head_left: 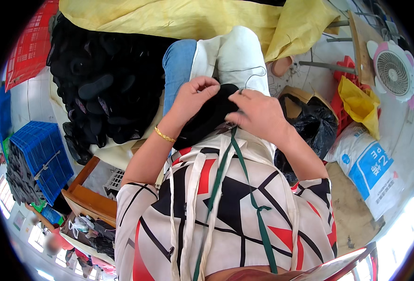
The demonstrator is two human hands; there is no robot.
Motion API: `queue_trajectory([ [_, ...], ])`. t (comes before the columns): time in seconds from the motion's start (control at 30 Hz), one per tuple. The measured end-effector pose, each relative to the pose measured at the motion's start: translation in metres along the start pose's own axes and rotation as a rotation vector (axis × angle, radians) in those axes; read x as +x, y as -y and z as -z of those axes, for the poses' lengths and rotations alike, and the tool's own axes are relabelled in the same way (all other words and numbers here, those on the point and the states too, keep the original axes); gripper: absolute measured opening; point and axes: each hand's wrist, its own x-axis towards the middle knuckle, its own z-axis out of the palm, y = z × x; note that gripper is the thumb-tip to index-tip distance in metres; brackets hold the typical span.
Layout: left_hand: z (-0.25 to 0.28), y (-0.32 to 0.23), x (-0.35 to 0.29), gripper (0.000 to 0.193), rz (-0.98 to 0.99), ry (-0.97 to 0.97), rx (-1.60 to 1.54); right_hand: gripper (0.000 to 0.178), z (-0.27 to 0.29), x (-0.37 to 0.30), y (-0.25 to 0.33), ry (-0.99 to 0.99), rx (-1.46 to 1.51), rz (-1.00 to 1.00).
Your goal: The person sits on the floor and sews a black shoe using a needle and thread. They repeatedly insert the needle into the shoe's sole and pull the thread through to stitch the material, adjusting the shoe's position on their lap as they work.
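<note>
A soft black fabric piece lies on our lap, between our hands. Our left hand brings thumb and forefinger close together; we cannot tell whether they pinch anything. Our right hand curls at the piece's right side, its grip unclear, near a thin dark thread. A heap of black fabric pieces lies left.

A fabric piece is resting on the lap, slippers are lying left, a crate sitting beyond, a sack lying right.
</note>
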Motion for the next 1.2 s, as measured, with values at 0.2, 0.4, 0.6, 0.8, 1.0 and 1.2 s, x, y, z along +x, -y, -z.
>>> queue_trajectory([
  [0.2, -0.011, -0.019, -0.035, 0.015, -0.109, 0.206, 0.599, 0.015, -0.027, -0.02, -0.039, 0.066, 0.038, -0.019],
  [0.4, -0.025, -0.027, -0.047, 0.034, 0.104, 0.285, 1.016, 0.013, -0.031, -0.035, -0.06, 0.025, 0.29, -0.19],
  [0.6, -0.029, -0.024, -0.059, 0.019, -0.143, 0.226, 1.053, 0.014, -0.009, -0.033, -0.068, -0.235, 1.038, -0.698],
  [0.8, -0.021, -0.024, -0.06, 0.012, -0.461, 0.102, 1.101, 0.034, -0.037, -0.011, -0.052, -0.193, 0.923, -0.419],
  [1.0, -0.011, -0.017, -0.062, 0.013, 0.092, 0.008, -0.148, 0.039, -0.022, 0.003, -0.018, -0.228, 0.679, -0.367],
  [1.2, -0.022, -0.017, -0.06, 0.03, -0.037, -0.001, -0.312, 0.036, -0.019, 0.006, -0.008, -0.27, 0.664, -0.331],
])
